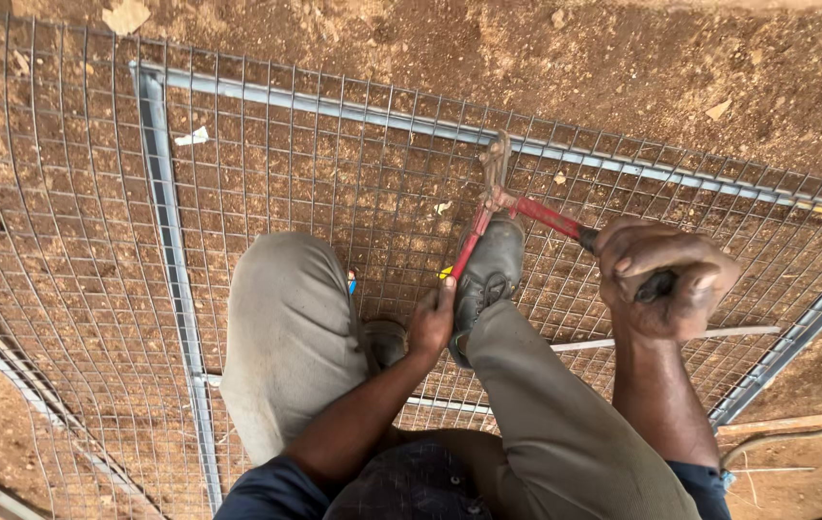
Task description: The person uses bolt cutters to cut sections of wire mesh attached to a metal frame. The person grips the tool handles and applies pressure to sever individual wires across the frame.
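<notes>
Reddish-brown dirt ground (623,67), outdoors, strewn w/ small stones and paper scraps. A welded wire mesh panel (64,221) is laid flat on it, over a grey metal tube frame (166,221). No containers are seen.

Red-handled bolt cutters (512,207) are set w/ the head on the mesh near the frame's far bar, just beyond a worn grey shoe (490,270). The right hand (666,279) is clenched tight round the black grip of one handle. The left hand (432,323) is closed on the other handle's end, prob. gripping it; fingers partly hidden.
</notes>
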